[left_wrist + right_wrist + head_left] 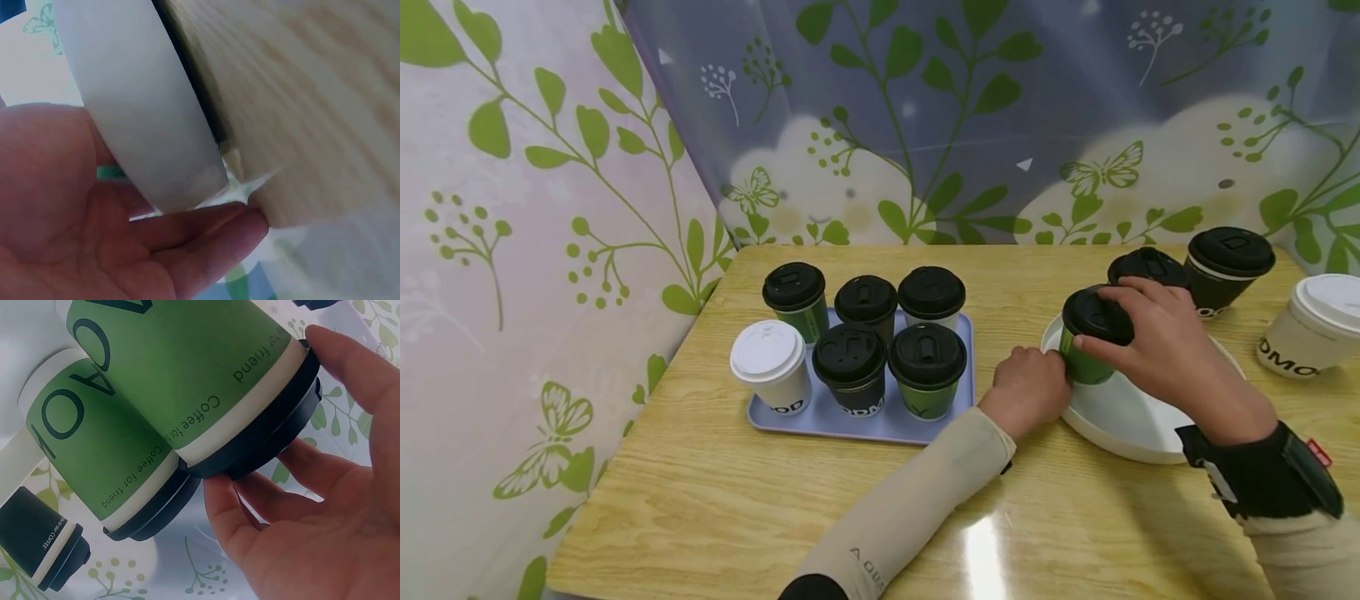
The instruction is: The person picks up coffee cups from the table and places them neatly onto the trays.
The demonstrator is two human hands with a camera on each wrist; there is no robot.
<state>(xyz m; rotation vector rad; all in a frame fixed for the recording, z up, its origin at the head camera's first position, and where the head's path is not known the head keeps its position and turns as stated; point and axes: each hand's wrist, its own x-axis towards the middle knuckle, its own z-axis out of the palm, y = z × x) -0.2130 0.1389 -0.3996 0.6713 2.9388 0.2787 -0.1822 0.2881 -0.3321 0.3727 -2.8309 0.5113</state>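
In the head view my right hand [1176, 358] grips a green paper cup [1084, 362] by its black lid, at the left side of a round white plate [1123, 446]. Right behind it on the plate is another black-lidded cup [1142, 265], partly hidden by the hand. The right wrist view shows thumb and fingertips around the lid of the gripped green cup [194, 381], with a second green cup [94, 437] right beside it. My left hand [1026, 387] holds the plate's left edge; the left wrist view has the plate's pale wall [144, 106] between thumb and fingers.
Left of the plate, a lilac tray [857, 429] carries several lidded cups in two rows, including a white one [771, 367]. A dark cup [1221, 271] and a white-lidded cup [1311, 325] stand on the wooden table [700, 500] at the right. Patterned cloth hangs behind.
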